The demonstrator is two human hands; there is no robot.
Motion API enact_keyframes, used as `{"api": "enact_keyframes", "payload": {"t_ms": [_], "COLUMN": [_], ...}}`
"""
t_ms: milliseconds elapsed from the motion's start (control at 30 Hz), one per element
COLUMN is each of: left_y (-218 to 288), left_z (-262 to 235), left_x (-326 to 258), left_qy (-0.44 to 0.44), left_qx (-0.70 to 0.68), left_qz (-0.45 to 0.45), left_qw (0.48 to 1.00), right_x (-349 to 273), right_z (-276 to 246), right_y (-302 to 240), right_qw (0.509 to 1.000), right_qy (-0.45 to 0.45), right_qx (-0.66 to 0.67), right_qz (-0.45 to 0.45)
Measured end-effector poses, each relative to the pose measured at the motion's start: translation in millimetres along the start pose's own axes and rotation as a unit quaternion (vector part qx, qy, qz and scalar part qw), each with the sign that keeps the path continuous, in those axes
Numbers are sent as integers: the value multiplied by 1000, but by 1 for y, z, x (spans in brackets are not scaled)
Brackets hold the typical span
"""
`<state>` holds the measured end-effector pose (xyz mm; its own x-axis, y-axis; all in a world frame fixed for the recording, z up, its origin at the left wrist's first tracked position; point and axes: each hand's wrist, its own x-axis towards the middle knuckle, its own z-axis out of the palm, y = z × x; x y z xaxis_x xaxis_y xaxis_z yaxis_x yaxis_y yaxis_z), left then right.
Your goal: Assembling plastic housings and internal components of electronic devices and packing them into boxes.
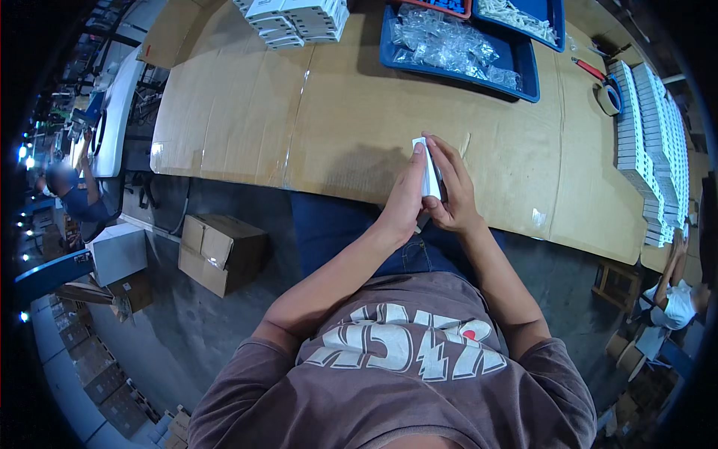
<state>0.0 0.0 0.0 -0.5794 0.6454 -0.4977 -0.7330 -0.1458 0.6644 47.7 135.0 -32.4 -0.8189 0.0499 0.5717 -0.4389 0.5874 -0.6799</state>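
Note:
Between my two hands, just over the near edge of the table, is a small, narrow white box (pixel 429 173) held upright on edge. My left hand (pixel 404 197) presses its left side, with the thumb lying along the top. From the other side my right hand (pixel 457 185) closes on it, fingers stretched toward the far end and thumb near the close end. The palms hide most of the box's sides.
A cardboard-covered table (pixel 351 127) spreads ahead. On it stand stacked white boxes (pixel 295 19), a blue tray (pixel 464 72) of clear plastic bags, a tape roll (pixel 607 99) and long rows of white boxes (pixel 647 135). A carton (pixel 221 251) sits on the floor. Other people work at both sides.

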Motion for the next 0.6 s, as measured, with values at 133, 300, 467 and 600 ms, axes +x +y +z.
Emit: {"api": "enact_keyframes", "payload": {"t_ms": [133,300,467,600], "left_y": [2,1,-2,-3], "left_z": [4,7,6,4], "left_x": [-5,-6,-4,-2], "left_qy": [16,41,44,53], "left_qx": [-17,-26,-55,-46], "left_qz": [-12,21,44,42], "left_qw": [1000,999,997,997], "right_x": [-1,1,-3,-4], "right_z": [3,6,14,17], "right_y": [-1,-4,-6,-4], "right_qw": [1000,1000,999,999], "right_qy": [9,8,19,23], "right_qx": [-3,-17,-37,-35], "right_qz": [-6,-1,-11,-5]}}
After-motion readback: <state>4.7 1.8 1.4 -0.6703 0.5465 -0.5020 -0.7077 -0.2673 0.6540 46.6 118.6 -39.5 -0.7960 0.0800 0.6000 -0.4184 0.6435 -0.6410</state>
